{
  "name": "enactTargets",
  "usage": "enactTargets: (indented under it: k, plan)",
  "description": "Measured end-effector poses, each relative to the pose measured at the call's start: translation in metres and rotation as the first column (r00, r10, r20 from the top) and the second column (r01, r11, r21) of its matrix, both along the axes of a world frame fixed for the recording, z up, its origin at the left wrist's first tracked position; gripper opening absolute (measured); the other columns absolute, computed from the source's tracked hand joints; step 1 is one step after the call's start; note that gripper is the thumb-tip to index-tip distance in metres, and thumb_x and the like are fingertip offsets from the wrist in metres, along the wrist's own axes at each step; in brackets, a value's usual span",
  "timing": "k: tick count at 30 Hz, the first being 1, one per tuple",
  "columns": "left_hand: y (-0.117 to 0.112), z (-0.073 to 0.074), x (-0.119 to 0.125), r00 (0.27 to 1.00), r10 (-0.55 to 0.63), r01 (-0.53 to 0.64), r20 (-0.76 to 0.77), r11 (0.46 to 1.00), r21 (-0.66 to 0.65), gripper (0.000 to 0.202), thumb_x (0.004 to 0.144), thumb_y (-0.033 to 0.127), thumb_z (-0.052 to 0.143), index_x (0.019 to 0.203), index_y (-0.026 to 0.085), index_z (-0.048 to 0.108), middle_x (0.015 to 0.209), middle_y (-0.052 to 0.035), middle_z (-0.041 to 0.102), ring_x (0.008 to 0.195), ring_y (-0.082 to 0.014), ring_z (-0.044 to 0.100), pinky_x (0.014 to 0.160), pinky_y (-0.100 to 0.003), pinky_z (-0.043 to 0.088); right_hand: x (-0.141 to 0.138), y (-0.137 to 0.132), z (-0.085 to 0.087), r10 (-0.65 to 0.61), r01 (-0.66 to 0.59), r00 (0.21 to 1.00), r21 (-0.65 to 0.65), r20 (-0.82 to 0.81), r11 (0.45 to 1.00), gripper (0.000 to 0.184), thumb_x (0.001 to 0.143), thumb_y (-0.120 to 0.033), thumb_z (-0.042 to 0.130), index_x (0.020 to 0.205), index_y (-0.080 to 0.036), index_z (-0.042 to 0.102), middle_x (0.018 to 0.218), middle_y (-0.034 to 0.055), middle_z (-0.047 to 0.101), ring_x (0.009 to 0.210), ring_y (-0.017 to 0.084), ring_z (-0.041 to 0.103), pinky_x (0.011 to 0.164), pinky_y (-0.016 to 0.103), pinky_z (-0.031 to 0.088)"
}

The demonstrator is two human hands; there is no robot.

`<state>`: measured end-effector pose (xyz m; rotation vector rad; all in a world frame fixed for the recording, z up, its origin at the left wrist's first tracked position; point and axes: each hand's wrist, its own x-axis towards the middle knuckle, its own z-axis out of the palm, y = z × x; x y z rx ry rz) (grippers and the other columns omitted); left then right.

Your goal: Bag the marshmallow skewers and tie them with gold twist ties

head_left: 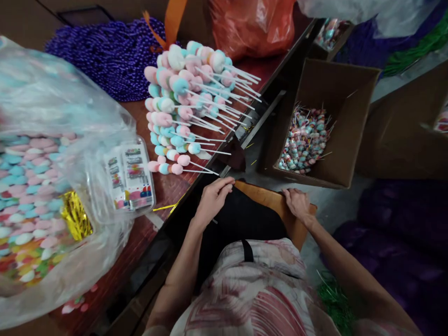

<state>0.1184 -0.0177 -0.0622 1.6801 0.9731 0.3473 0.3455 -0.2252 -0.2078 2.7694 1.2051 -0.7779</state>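
Note:
My left hand (214, 196) rests at the front edge of a wooden stool seat (271, 199), fingers curled over the edge beside my dark-clothed lap. My right hand (297, 203) grips the same seat on its right edge, fingers wrapped round the wood. Neither hand holds any sweets. Just ahead of the left hand, a tall pile of marshmallow skewers (187, 100) in pink, blue and white lies on the red-brown table (168, 186), sticks pointing right.
A big clear plastic bag of loose marshmallows (38, 186) fills the left. Gold twist ties (75, 217) and a clear plastic box (131, 175) sit beside it. Purple bead strands (112, 53), an orange bag (252, 23), and a cardboard box of wrapped skewers (308, 140) lie beyond.

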Motion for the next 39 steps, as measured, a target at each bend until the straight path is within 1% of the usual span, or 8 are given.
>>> enactTargets:
  k: [4,7,10,13,18,26,35,39]
  plan:
    - [0.005,0.018,0.009,0.989,-0.138,0.14,-0.044,0.988,0.062,0.023,0.092,0.026,0.058,0.107,0.026,0.076,0.108,-0.0058,0.076,0.1,-0.0204,0.071,0.093,-0.034,0.054,0.002,-0.002,-0.017,0.008,-0.006,0.998,-0.025,0.055,1.0,0.042,0.103,-0.033,0.037,0.095,-0.013,0.073,0.102,0.0163,0.072,0.093,0.024,0.061,0.078,0.033,0.037]
    - [0.003,0.035,0.001,0.986,-0.146,0.147,-0.079,0.989,0.008,0.025,0.094,0.03,0.058,0.112,0.028,0.075,0.108,-0.0056,0.076,0.098,-0.0199,0.07,0.089,-0.033,0.055,0.001,-0.003,-0.022,0.028,-0.026,0.997,-0.035,0.077,0.999,0.044,0.104,-0.035,0.036,0.095,-0.014,0.073,0.099,0.0151,0.071,0.089,0.024,0.059,0.076,0.033,0.035]
    - [-0.004,0.05,-0.012,0.984,-0.125,0.118,-0.129,0.991,-0.06,0.024,0.092,0.032,0.061,0.11,0.028,0.076,0.105,-0.0059,0.076,0.09,-0.0192,0.07,0.081,-0.032,0.055,0.002,-0.006,-0.024,0.05,-0.047,0.995,-0.035,0.087,0.998,0.045,0.104,-0.036,0.034,0.095,-0.014,0.073,0.098,0.0142,0.071,0.087,0.023,0.057,0.074,0.033,0.033]
    - [-0.013,0.061,-0.025,0.986,-0.074,0.058,-0.15,0.992,-0.11,0.022,0.089,0.034,0.064,0.107,0.028,0.077,0.104,-0.0063,0.076,0.087,-0.0196,0.071,0.081,-0.033,0.057,0.003,-0.008,-0.025,0.056,-0.054,0.994,-0.02,0.093,0.998,0.046,0.104,-0.037,0.034,0.093,-0.014,0.072,0.097,0.0141,0.071,0.086,0.023,0.057,0.072,0.034,0.032]
    - [-0.028,0.066,-0.041,0.987,0.062,-0.082,-0.147,0.988,-0.132,0.029,0.085,0.041,0.069,0.107,0.025,0.076,0.104,-0.0081,0.079,0.086,-0.0222,0.074,0.082,-0.036,0.06,0.001,-0.01,-0.023,0.047,-0.051,0.994,0.039,0.099,0.998,0.047,0.105,-0.04,0.034,0.092,-0.015,0.072,0.097,0.0144,0.072,0.087,0.023,0.059,0.071,0.033,0.031]
    - [-0.043,0.046,-0.055,0.967,0.161,-0.18,-0.197,0.98,-0.081,0.035,0.083,0.046,0.069,0.108,0.022,0.075,0.103,-0.009,0.079,0.086,-0.0212,0.075,0.085,-0.037,0.059,0.0,-0.013,-0.023,0.032,-0.044,0.992,0.094,0.126,0.995,0.048,0.104,-0.039,0.034,0.091,-0.013,0.072,0.097,0.0172,0.071,0.085,0.023,0.061,0.07,0.034,0.032]
    - [-0.054,0.003,-0.081,0.881,0.381,-0.387,-0.282,0.921,0.035,0.049,0.08,0.053,0.065,0.109,0.015,0.073,0.104,-0.0127,0.078,0.08,-0.022,0.074,0.082,-0.036,0.056,0.001,-0.013,-0.023,0.074,-0.095,0.983,0.123,0.165,0.988,0.049,0.104,-0.038,0.034,0.089,-0.013,0.073,0.09,0.0164,0.071,0.084,0.024,0.062,0.068,0.034,0.033]
    - [-0.055,-0.018,-0.094,0.839,0.423,-0.427,-0.341,0.902,0.068,0.046,0.075,0.053,0.067,0.101,0.016,0.074,0.092,-0.0109,0.079,0.075,-0.0229,0.074,0.074,-0.034,0.055,0.0,-0.013,-0.023,0.069,-0.093,0.982,0.131,0.175,0.987,0.049,0.104,-0.037,0.034,0.089,-0.013,0.073,0.091,0.0161,0.071,0.082,0.024,0.062,0.067,0.034,0.032]
